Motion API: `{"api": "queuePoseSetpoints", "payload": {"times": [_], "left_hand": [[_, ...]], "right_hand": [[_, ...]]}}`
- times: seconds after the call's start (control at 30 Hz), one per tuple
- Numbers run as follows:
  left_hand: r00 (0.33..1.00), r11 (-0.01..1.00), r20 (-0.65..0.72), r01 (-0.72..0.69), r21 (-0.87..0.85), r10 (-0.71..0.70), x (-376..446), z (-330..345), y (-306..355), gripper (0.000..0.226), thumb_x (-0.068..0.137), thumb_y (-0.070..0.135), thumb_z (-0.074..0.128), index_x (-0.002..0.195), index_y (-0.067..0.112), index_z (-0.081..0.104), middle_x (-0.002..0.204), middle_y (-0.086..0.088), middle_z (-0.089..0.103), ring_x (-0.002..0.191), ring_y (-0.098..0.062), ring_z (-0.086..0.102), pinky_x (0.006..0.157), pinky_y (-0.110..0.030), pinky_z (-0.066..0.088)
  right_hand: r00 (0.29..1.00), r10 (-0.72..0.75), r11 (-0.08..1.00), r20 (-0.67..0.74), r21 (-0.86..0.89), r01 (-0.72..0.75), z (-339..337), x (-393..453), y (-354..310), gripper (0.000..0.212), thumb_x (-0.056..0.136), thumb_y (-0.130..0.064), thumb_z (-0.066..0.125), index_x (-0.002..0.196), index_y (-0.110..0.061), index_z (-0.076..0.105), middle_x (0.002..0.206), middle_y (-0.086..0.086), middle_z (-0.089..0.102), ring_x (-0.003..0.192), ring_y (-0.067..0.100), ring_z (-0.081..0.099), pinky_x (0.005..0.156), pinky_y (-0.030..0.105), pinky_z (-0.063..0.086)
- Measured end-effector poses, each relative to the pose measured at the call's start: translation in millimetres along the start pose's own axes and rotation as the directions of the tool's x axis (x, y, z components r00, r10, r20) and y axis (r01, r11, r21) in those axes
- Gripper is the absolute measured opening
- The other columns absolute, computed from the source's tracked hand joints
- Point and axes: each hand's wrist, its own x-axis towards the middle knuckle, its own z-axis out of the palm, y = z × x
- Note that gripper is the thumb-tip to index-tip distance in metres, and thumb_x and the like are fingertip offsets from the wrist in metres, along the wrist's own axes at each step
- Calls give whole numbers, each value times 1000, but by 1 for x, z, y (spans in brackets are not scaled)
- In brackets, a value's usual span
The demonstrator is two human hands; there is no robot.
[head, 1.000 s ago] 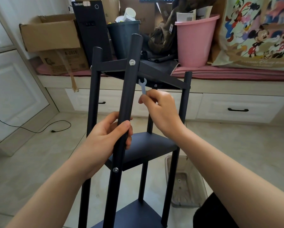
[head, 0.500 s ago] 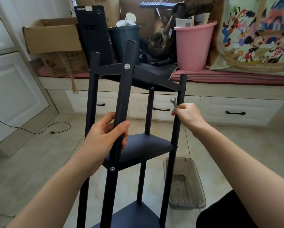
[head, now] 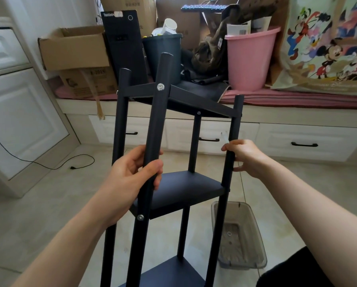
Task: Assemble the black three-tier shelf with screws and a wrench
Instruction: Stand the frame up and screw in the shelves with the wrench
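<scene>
The black shelf (head: 173,189) is held upright in the middle of the view, and its four posts run nearly from 6 to 12 o'clock, leaning a little toward 1 o'clock. The nearest post (head: 152,146) is gripped by the left hand (head: 132,175), with the fingers curled round it from behind and the thumb laid across its front. The right post (head: 232,146) is held by the right hand (head: 243,155), at about 3 o'clock from the left hand.

A small pale wrench (head: 225,138) seems to be pinched in the right hand too; it is blurred, so this is not certain. It points toward 11 o'clock from the knuckles.

The screw at the top tier (head: 160,87) lies at about 12 o'clock from the left hand, on the post in that hand's grip. The screw at the middle tier (head: 140,217) lies at 6 o'clock from the same hand. The small bolt (head: 198,113) under the top tier lies at about 10 o'clock from the right hand, and it is judged the nearest fastener for the wrench.
</scene>
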Motion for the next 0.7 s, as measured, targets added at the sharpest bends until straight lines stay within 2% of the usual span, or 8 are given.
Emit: {"api": "queuePoseSetpoints", "payload": {"times": [0.1, 0.2, 0.4, 0.47, 0.57, 0.63, 0.7], "left_hand": [[999, 999, -26, 21, 35, -20, 3, -11, 0, 19, 90, 31, 74, 108, 26, 69, 76, -5, 57, 66, -20, 56, 64, -25, 50], [998, 990, -66, 28, 138, -19, 6, -29, 4, 31, 85, 32, 68, 115, 23, 68, 76, -6, 63, 69, -20, 60, 66, -24, 53], [961, 940, -273, 49, 337, 47, 14, -59, 4, 25, 96, 12, 64, 121, 13, 65, 87, -5, 71, 81, -16, 69, 78, -26, 57], [938, 868, -325, 62, 493, 118, 16, -64, 3, 25, 95, 10, 67, 119, 15, 67, 93, -2, 72, 83, -15, 69, 82, -33, 55], [902, 654, -360, 125, 746, 239, 17, -76, 3, 30, 89, 14, 74, 119, 19, 70, 93, 6, 72, 84, -17, 69, 80, -34, 52], [892, 606, -387, 177, 775, 234, 14, -87, 3, 27, 88, 15, 76, 113, 23, 72, 92, 6, 73, 85, -18, 71, 81, -36, 54], [886, 624, -412, 202, 755, 211, 12, -95, 3, 22, 87, 14, 77, 105, 27, 73, 93, 4, 75, 86, -19, 73, 84, -39, 55]], "right_hand": [[1000, -12, 1000, -18, 3, 12, 1, -1, -2, 16, 99, -18, 55, 92, -13, 68, 127, 11, 53, 124, 36, 48, 89, 55, 52], [999, -44, 999, -15, -28, 44, 5, -7, -6, 18, 100, -19, 54, 91, -13, 69, 130, 10, 53, 125, 36, 48, 88, 55, 53], [989, -143, 981, 33, -130, 146, 13, -21, -10, 22, 100, -23, 55, 87, -15, 72, 118, 3, 55, 109, 26, 50, 70, 44, 58], [984, -172, 968, 53, -174, 179, 15, -25, -11, 23, 100, -24, 55, 86, -16, 72, 118, 4, 57, 106, 24, 51, 70, 43, 60], [976, -200, 938, 89, -269, 217, 18, -33, -14, 23, 98, -27, 55, 85, -22, 73, 123, 16, 62, 105, 30, 57, 74, 46, 61], [962, -251, 911, 111, -309, 273, 21, -41, -18, 23, 97, -30, 56, 83, -26, 73, 124, 24, 60, 107, 40, 58, 78, 52, 59], [936, -330, 892, 121, -284, 352, 23, -46, -23, 24, 97, -30, 57, 79, -27, 73, 118, 27, 60, 106, 43, 58, 80, 54, 58]]}}
